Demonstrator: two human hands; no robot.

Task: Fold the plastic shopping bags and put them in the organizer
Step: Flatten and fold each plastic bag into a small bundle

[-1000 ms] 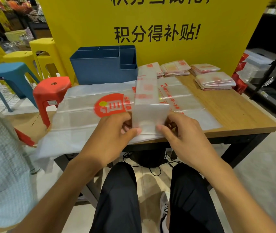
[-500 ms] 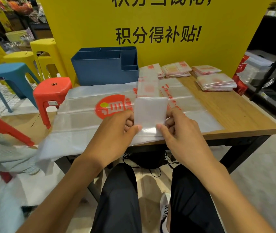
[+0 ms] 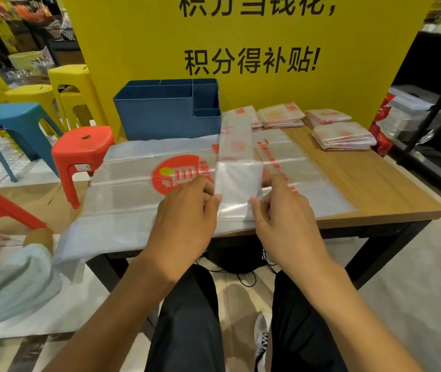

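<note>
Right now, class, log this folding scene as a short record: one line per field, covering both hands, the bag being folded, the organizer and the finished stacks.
left hand: pinches the left edge of the folded strip
right hand: pinches the strip's right edge
folded strip: narrow, near end turned over, lying on a flat bag
flat bag: spread on the table, overhanging its left edge
table: wooden top
organizer: blue, at the back, no bags visible inside
folded stacks: several, right of the organizer

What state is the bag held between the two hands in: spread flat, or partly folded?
Partly folded. The bag strip is already narrow, and the left hand and right hand pinch its near end doubled over on itself.
</note>
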